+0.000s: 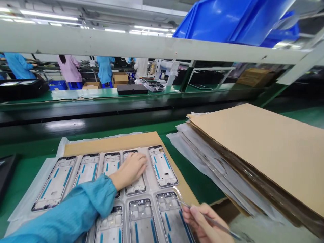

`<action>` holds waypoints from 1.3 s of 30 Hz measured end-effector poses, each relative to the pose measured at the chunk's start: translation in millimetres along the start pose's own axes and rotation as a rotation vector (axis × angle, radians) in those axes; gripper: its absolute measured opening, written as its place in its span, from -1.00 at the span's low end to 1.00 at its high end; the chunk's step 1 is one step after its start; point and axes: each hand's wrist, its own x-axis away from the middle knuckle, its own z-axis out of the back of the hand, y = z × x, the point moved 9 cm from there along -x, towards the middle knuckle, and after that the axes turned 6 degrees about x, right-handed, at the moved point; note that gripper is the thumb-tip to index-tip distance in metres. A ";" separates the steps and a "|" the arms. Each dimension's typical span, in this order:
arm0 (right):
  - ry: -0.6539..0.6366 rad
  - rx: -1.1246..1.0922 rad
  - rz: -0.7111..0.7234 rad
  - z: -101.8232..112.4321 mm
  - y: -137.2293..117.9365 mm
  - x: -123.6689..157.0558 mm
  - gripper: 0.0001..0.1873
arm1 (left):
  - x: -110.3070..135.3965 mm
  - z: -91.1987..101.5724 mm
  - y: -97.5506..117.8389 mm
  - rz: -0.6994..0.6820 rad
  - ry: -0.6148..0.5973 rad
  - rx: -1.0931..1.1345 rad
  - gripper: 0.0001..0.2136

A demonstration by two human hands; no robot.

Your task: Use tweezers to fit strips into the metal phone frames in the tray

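A clear tray on a brown cardboard sheet holds several grey phone frames with blue strips. My left hand, in a blue sleeve, lies flat with fingers stretched out on the fourth frame of the top row. Its fingertips nearly reach the rightmost top frame. My right hand is at the bottom edge, pinching thin metal tweezers. Their tip points at the upper right corner of a lower-row frame.
A tilted stack of cardboard sheets and clear trays lies to the right. A dark conveyor runs behind the green bench. A black tray sits at the left edge. Blue bins rest overhead. Other people in smocks work far behind.
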 end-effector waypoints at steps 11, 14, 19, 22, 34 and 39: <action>-0.284 0.157 0.491 -97.8 -107.2 -146.7 -0.57 | -23.3 -18.2 -30.4 0.359 -0.003 0.063 -0.42; -0.485 0.287 0.436 -140.2 -91.2 -171.0 -0.54 | -14.4 -16.5 -38.0 0.363 0.022 0.081 -0.43; -0.704 0.428 0.353 -162.0 -59.4 -179.9 -0.56 | -11.8 -16.3 -40.8 0.356 0.135 0.080 -0.44; -0.714 0.442 0.351 -159.7 -52.9 -181.0 -0.59 | -13.7 -18.8 -39.1 0.354 0.124 0.070 -0.44; -0.723 0.518 0.371 -163.7 -53.8 -180.1 -0.59 | -16.4 -17.4 -36.1 0.353 0.079 0.028 -0.48; -0.765 0.522 0.396 -164.6 -54.3 -177.9 -0.61 | -16.6 -15.8 -30.1 0.356 0.057 -0.074 -0.51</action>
